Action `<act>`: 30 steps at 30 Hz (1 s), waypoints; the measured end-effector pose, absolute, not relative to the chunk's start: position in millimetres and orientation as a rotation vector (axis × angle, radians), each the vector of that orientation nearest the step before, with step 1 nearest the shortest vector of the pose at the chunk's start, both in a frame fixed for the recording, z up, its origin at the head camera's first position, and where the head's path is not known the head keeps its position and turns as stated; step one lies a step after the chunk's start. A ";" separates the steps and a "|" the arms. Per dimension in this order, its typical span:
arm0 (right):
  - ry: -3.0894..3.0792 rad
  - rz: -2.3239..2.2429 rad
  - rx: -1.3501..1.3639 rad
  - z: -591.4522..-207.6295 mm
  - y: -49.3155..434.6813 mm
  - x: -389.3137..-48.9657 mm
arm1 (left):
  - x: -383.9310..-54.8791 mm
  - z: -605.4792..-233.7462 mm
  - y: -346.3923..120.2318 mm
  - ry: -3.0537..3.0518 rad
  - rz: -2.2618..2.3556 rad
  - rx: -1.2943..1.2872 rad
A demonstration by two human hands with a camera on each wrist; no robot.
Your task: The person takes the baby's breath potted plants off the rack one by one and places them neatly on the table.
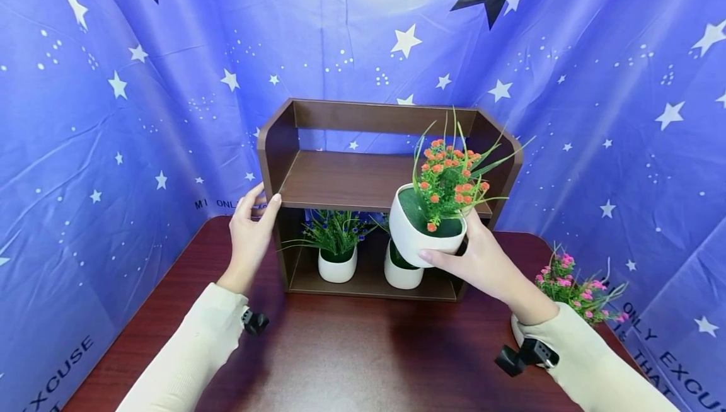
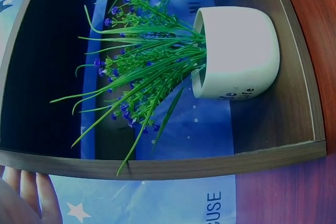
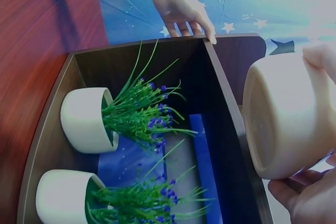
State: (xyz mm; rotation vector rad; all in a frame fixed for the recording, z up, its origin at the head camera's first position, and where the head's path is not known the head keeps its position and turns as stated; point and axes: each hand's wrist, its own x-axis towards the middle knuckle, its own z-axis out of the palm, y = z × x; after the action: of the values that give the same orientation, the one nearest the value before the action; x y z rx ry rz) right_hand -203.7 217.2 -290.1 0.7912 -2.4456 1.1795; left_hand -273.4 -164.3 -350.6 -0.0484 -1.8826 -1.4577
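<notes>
In the head view my right hand grips a white pot of orange flowers, thumb on its front and fingers behind it. The pot is tilted, in front of the upper board of a brown two-tier shelf. In the right wrist view, fingers and thumb lie on opposite sides of the pot. My left hand rests against the shelf's left side, its thumb by the front edge and its fingers straight along the outside.
Two white pots of blue-flowered plants stand on the lower tier. A pink-flowered plant stands at the table's right, partly hidden by my right forearm. The dark red table meets a starry blue curtain.
</notes>
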 end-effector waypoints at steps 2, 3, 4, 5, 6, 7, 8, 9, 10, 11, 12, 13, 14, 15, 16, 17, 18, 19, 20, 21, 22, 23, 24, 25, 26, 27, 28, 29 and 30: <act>-2.468 1.184 0.761 -291.9 221.3 -200.7 | -273.1 -350.6 -163.9 -1.881 -1.461 -0.047; -2.477 1.189 0.751 -293.3 223.7 -199.4 | -273.5 -350.7 -163.8 -1.882 -1.460 -0.046; -2.489 1.181 0.734 -294.9 225.9 -197.8 | -273.5 -350.7 -163.5 -1.882 -1.461 -0.045; -2.491 1.182 0.728 -296.6 228.0 -196.8 | -273.7 -350.7 -163.4 -1.881 -1.462 -0.044; -2.486 1.187 0.731 -298.3 229.8 -196.2 | -273.8 -350.6 -163.3 -1.881 -1.464 -0.044; -2.481 1.195 0.734 -300.1 231.4 -195.6 | -274.3 -350.7 -163.3 -1.882 -1.463 -0.042; -2.473 1.204 0.739 -302.2 233.0 -195.5 | -274.5 -350.8 -163.5 -1.885 -1.459 -0.041; -2.471 1.210 0.740 -304.4 234.8 -195.1 | -274.5 -350.7 -163.8 -1.885 -1.459 -0.040; -2.467 1.218 0.741 -306.4 236.2 -194.9 | -274.5 -350.8 -164.1 -1.884 -1.460 -0.039; -2.463 1.235 0.745 -308.2 237.5 -194.9 | -274.5 -350.7 -164.3 -1.883 -1.460 -0.039; -2.462 1.233 0.740 -310.1 238.9 -194.5 | -274.4 -350.7 -164.5 -1.882 -1.460 -0.037; -2.465 1.223 0.728 -312.2 240.5 -193.6 | -274.4 -351.0 -164.5 -1.882 -1.459 -0.037; -2.469 1.218 0.719 -314.1 242.0 -192.6 | -274.3 -351.2 -164.4 -1.882 -1.459 -0.038; -2.477 1.203 0.702 -316.0 243.6 -191.5 | -274.3 -351.3 -164.3 -1.881 -1.463 -0.041; -2.485 1.196 0.685 -317.8 245.3 -190.4 | -274.2 -351.2 -164.3 -1.881 -1.462 -0.042; -2.495 1.184 0.667 -319.4 247.0 -189.1 | -274.2 -351.1 -164.2 -1.880 -1.462 -0.043; -2.503 1.179 0.651 -321.2 248.9 -187.9 | -274.1 -351.1 -164.2 -1.877 -1.464 -0.043; -2.509 1.180 0.636 -322.8 250.7 -186.6 | -274.0 -351.0 -164.2 -1.876 -1.465 -0.043; -2.516 1.181 0.625 -324.4 252.8 -185.4 | -273.9 -350.9 -164.1 -1.875 -1.465 -0.043; -2.522 1.180 0.610 -326.0 254.8 -184.2 | -273.9 -350.9 -164.1 -1.874 -1.466 -0.043; -2.529 1.177 0.596 -327.5 256.8 -183.1 | -273.8 -350.8 -164.1 -1.874 -1.466 -0.041; -2.529 1.172 0.589 -329.0 258.7 -182.1 | -273.8 -350.9 -164.0 -1.874 -1.468 -0.040; -2.530 1.170 0.580 -330.7 260.5 -181.4 | -273.8 -350.9 -163.9 -1.875 -1.468 -0.040; -2.534 1.149 0.566 -332.0 262.3 -180.4 | -273.8 -350.8 -163.8 -1.877 -1.470 -0.040; -2.539 1.137 0.556 -333.4 264.0 -179.7 | -273.9 -350.8 -163.7 -1.878 -1.470 -0.038; -2.543 1.129 0.546 -334.9 265.5 -179.0 | -273.9 -350.9 -163.7 -1.878 -1.470 -0.037; -2.547 1.127 0.539 -336.6 267.2 -178.5 | -273.9 -350.8 -163.7 -1.878 -1.468 -0.035; -2.549 1.128 0.536 -338.7 268.9 -178.0 | -273.9 -350.7 -163.6 -1.875 -1.471 -0.035; -2.556 1.120 0.525 -341.0 270.8 -177.5 | -274.0 -350.6 -163.6 -1.874 -1.472 -0.037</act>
State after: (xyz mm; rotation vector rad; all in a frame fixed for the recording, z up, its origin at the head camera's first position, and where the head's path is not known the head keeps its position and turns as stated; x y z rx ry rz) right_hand -177.5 270.8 -341.0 0.5252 -2.5562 1.1199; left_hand -274.0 -163.6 -350.6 -0.0367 -1.8743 -1.4723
